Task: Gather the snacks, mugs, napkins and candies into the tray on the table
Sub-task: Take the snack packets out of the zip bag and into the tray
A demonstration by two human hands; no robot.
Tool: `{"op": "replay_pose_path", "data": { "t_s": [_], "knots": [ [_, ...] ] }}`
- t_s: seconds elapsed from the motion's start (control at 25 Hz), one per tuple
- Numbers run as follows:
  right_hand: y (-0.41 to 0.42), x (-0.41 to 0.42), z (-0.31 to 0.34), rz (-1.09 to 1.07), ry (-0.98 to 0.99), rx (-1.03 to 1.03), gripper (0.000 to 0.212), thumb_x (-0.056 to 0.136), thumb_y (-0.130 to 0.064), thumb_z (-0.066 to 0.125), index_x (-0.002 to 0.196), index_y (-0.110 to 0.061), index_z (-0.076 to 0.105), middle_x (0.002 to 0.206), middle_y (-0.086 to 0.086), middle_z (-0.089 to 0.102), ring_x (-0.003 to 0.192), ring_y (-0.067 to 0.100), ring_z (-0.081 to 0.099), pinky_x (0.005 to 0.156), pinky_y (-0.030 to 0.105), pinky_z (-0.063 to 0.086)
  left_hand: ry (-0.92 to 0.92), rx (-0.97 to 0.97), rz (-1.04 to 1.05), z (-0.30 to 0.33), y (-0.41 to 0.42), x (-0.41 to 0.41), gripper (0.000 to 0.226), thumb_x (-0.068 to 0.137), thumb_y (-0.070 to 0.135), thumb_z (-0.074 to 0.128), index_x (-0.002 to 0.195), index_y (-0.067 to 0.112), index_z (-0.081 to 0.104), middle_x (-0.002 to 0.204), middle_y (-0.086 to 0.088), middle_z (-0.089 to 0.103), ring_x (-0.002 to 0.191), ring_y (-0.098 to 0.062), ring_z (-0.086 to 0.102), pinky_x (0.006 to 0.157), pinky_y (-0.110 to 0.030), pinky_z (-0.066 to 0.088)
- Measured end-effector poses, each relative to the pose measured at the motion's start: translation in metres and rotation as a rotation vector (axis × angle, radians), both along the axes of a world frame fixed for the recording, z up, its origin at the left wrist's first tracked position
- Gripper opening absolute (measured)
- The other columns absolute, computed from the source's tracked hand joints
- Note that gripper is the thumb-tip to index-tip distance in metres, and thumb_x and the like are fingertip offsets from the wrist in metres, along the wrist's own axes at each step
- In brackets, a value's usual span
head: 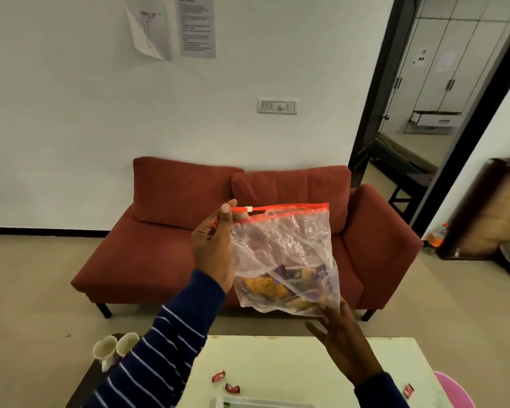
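A clear zip bag (283, 257) with a red seal hangs in the air above the table; orange and purple snacks lie at its bottom. My left hand (214, 245) pinches the bag's top left corner by the white slider. My right hand (340, 337) is under the bag's lower right corner, fingers spread and touching it. Two white mugs (115, 347) stand on a dark surface at the lower left, partly behind my striped sleeve. Red-wrapped candies (219, 377) (232, 388) (409, 390) lie on the white table (277, 366). A pale tray's rim (259, 403) shows at the bottom edge.
A red sofa (165, 260) stands against the wall behind the table. A pink round thing (454, 390) sits at the table's right edge. An open doorway (424, 128) and a dark wooden cabinet (483, 207) are on the right, with an orange bottle (437, 235) on the floor.
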State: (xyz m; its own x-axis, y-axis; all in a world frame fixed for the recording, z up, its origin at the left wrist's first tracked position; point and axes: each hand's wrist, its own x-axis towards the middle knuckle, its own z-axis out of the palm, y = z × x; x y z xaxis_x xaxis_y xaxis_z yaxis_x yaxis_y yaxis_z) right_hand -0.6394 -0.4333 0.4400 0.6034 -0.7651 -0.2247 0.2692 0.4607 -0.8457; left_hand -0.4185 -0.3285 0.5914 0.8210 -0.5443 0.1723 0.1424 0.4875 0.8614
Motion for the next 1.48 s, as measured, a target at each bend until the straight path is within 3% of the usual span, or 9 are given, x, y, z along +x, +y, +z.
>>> {"op": "replay_pose_path", "data": {
  "t_s": [0.12,0.2,0.28,0.4,0.56,0.84,0.96,1.16,1.48],
  "knots": [
    [0.009,0.0,0.005,-0.23,0.173,-0.095,0.091,0.043,-0.052,0.091,0.124,-0.033,0.052,0.134,0.006,0.058,0.121,0.023,0.055,0.1,0.047,0.042,-0.027,-0.006,0.043,0.002,-0.006,-0.003,0.024,0.091,0.033,0.062,0.101,0.015,0.076,0.093,-0.01,0.073,0.091,-0.023,0.067,0.093,-0.04,0.055],
    [0.012,0.002,0.023,-0.451,0.31,-0.366,0.049,0.074,-0.036,0.079,0.118,-0.036,0.054,0.136,0.004,0.056,0.123,0.02,0.053,0.102,0.043,0.044,-0.056,0.01,0.066,0.002,-0.01,-0.008,0.023,0.093,0.029,0.06,0.101,0.013,0.075,0.085,-0.002,0.073,0.084,-0.014,0.066,0.082,-0.028,0.056],
    [0.007,0.006,0.054,-0.57,0.397,-0.762,0.035,0.086,-0.032,0.067,0.12,-0.029,0.059,0.128,-0.002,0.06,0.121,0.016,0.055,0.104,0.043,0.046,-0.093,0.028,0.08,-0.001,-0.014,-0.012,0.024,0.094,0.026,0.059,0.1,0.007,0.073,0.078,0.002,0.071,0.076,-0.009,0.066,0.073,-0.021,0.054],
    [0.005,0.024,0.113,-0.484,0.471,-1.212,0.039,0.088,-0.044,0.056,0.119,-0.022,0.066,0.121,-0.008,0.065,0.12,0.012,0.057,0.103,0.033,0.044,-0.205,0.064,0.115,-0.004,-0.016,-0.021,0.021,0.095,0.023,0.059,0.097,0.007,0.073,0.077,0.002,0.071,0.072,-0.006,0.065,0.069,-0.019,0.053],
    [0.007,0.056,0.16,-0.298,0.539,-1.481,0.039,0.092,-0.048,0.052,0.124,-0.031,0.065,0.128,-0.011,0.064,0.122,-0.001,0.048,0.102,0.023,0.037,-0.411,0.081,0.178,0.003,-0.011,-0.03,0.014,0.094,0.018,0.061,0.088,0.014,0.074,0.075,0.005,0.073,0.07,-0.003,0.066,0.066,-0.017,0.052],
    [0.005,0.061,0.192,-0.085,0.387,-1.522,0.017,0.092,-0.022,0.065,0.104,-0.023,0.076,0.085,-0.017,0.068,0.077,-0.008,0.06,0.068,0.005,0.044,-0.529,0.136,0.218,0.017,-0.007,-0.053,0.013,0.093,0.019,0.061,0.085,0.016,0.071,0.082,0.008,0.073,0.074,-0.007,0.066,0.068,-0.021,0.054],
    [-0.002,0.053,0.197,-0.016,0.427,-1.481,0.016,0.091,-0.019,0.065,0.102,-0.022,0.076,0.085,-0.021,0.063,0.079,-0.011,0.059,0.07,0.003,0.045,-0.506,0.169,0.256,0.015,-0.013,-0.059,0.016,0.094,0.023,0.06,0.086,0.015,0.071,0.079,0.0,0.071,0.075,-0.014,0.066,0.068,-0.031,0.056],
    [-0.021,0.023,0.201,0.143,0.46,-1.449,0.012,0.089,-0.021,0.069,0.096,-0.021,0.079,0.084,-0.01,0.076,0.078,0.004,0.069,0.07,0.02,0.055,-0.421,0.215,0.339,0.015,-0.018,-0.067,0.022,0.095,0.03,0.058,0.083,0.015,0.069,0.076,-0.004,0.067,0.07,-0.011,0.059,0.069,-0.041,0.055],
    [-0.046,-0.023,0.19,0.216,0.59,-1.457,0.014,0.089,-0.019,0.07,0.1,-0.018,0.078,0.09,-0.009,0.076,0.083,0.005,0.069,0.079,0.021,0.057,-0.232,0.211,0.417,0.018,-0.015,-0.061,0.022,0.096,0.029,0.057,0.08,0.017,0.066,0.075,0.002,0.062,0.072,-0.01,0.056,0.066,-0.028,0.052]
  ]
}}
